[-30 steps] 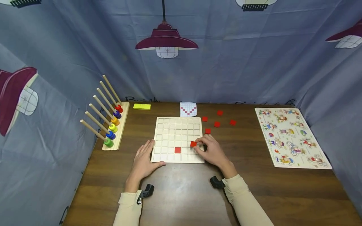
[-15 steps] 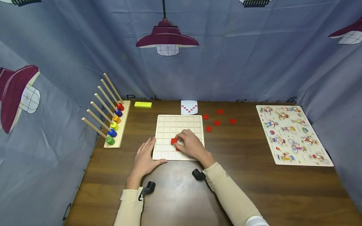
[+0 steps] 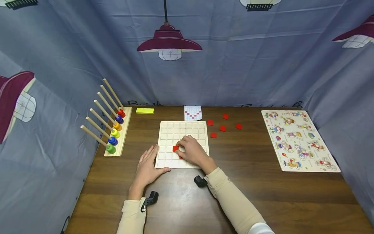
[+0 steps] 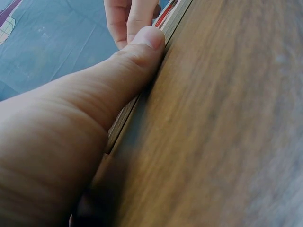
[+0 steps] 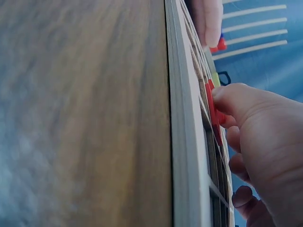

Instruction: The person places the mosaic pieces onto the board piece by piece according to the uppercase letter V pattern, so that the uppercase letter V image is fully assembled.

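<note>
A pale wooden grid board [image 3: 168, 132] lies on the brown table. My right hand [image 3: 193, 152] is over its middle, pinching a red square tile [image 3: 175, 148] between thumb and fingers, low at the grid. A second red tile [image 3: 180, 157] lies in the board just under that hand and is mostly covered. In the right wrist view the thumb [image 5: 236, 97] is right at the red pieces, close against the grid. My left hand [image 3: 147, 167] rests at the board's left front corner, fingers straight along the side and thumb along the front edge.
Several loose red tiles [image 3: 223, 128] lie right of the board. Behind it is a small pattern card [image 3: 193, 113]. At left stand a peg rack [image 3: 118, 143] with coloured rings and a yellow block [image 3: 144, 111]. A picture puzzle board [image 3: 301, 141] lies at right.
My right hand has carried the red tile leftward from the board's right side to its middle and moved slightly further left since. The left hand has stayed at the board's corner.
</note>
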`<action>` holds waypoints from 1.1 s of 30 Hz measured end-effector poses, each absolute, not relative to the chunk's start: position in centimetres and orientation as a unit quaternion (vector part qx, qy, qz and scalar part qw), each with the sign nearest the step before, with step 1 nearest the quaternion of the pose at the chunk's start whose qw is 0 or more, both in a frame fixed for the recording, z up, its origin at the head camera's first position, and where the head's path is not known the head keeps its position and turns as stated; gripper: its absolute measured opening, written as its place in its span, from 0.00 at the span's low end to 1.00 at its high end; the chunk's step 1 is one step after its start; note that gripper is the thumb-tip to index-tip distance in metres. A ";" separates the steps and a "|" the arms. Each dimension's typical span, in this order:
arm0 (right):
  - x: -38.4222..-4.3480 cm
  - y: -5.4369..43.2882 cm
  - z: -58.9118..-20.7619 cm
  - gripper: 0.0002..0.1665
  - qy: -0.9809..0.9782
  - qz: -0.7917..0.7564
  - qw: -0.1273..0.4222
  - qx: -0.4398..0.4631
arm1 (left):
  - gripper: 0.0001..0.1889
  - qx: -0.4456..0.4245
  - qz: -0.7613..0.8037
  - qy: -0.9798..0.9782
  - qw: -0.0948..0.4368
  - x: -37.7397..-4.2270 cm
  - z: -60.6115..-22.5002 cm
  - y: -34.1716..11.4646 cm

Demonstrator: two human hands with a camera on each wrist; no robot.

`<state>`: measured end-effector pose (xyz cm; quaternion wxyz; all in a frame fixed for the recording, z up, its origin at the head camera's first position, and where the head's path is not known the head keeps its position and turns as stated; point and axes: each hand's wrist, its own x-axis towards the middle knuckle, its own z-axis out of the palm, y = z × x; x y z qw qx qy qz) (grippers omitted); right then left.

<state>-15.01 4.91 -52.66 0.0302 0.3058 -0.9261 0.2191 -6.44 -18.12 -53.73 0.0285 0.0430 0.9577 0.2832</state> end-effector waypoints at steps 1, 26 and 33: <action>-15.0 4.9 -52.6 0.15 -0.926 0.222 0.030 0.305 | 0.64 0.042 0.284 0.958 0.028 -6.4 -53.8 -18.1; -16.2 17.8 -53.2 0.24 -0.911 0.379 0.045 0.154 | 0.64 0.040 0.286 0.957 0.027 -6.5 -53.9 -18.1; -17.6 21.1 -54.5 0.27 -0.918 0.371 0.044 0.135 | 0.65 0.038 0.286 0.957 0.035 -6.4 -53.7 -18.2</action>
